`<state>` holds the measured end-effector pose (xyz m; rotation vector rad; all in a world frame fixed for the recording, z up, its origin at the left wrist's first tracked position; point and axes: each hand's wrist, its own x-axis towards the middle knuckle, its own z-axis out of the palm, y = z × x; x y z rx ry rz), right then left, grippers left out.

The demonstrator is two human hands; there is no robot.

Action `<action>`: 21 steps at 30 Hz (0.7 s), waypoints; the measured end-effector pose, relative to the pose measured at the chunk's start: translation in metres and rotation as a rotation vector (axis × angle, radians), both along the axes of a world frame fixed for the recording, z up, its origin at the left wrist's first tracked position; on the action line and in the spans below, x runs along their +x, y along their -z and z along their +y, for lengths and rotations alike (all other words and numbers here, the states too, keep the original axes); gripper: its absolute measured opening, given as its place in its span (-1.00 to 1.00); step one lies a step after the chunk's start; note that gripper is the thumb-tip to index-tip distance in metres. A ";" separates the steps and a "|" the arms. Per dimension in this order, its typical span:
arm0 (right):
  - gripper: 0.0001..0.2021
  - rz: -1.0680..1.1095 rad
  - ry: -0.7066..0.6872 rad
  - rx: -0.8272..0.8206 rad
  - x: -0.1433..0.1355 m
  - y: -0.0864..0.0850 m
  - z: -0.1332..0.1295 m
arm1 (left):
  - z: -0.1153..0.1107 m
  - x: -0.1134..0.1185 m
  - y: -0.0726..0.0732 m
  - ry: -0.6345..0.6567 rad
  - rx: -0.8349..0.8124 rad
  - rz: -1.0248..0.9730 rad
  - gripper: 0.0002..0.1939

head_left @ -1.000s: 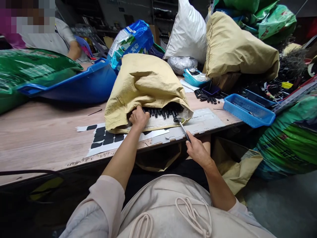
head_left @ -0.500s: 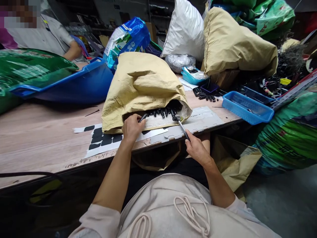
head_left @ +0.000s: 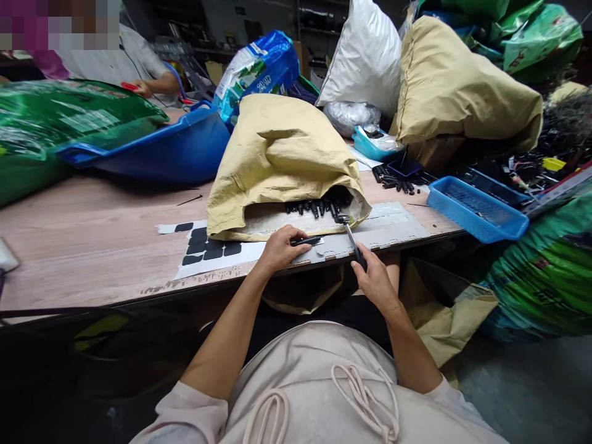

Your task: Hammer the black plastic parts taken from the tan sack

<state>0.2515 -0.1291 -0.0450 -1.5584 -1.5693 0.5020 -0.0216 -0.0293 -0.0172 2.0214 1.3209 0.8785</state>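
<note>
My left hand [head_left: 283,248] pinches a slim black piece [head_left: 306,241] just in front of the mouth of a tan paper sack [head_left: 287,148]. My right hand [head_left: 372,274] is closed round the dark handle of a metal-shafted tool [head_left: 352,239], whose head reaches the right side of the sack's opening. Several black pieces [head_left: 319,207] lie inside the sack. Under its front edge are a grey board [head_left: 393,225] and a white sheet with black rounded squares [head_left: 203,250].
A blue basin [head_left: 161,148] and a green bag [head_left: 78,114] stand at the left, with a person beyond. Right of the sack are a blue basket [head_left: 478,206], small black parts and a full tan sack [head_left: 462,80].
My left hand has come out of the sack's mouth, toward me and to the right, with the black piece. My right hand still grips the tool. The person's hand at the back shows a red object.
</note>
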 end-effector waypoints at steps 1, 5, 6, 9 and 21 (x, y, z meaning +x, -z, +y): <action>-0.43 0.060 -0.018 -0.025 -0.002 -0.001 -0.001 | 0.000 0.000 0.000 -0.005 -0.007 -0.004 -0.79; -0.39 0.305 -0.174 -0.200 -0.018 -0.013 -0.014 | 0.000 0.001 0.001 -0.015 -0.025 -0.014 -0.81; -0.38 0.345 -0.213 -0.222 -0.022 -0.018 -0.019 | 0.000 0.002 0.001 -0.019 -0.031 -0.018 -0.81; -0.40 0.322 -0.300 -0.210 -0.032 -0.029 -0.030 | 0.002 0.003 0.004 -0.037 -0.059 -0.033 -0.81; -0.45 0.007 -0.392 0.077 -0.048 -0.024 -0.031 | 0.005 0.005 0.005 -0.056 -0.069 -0.017 -0.89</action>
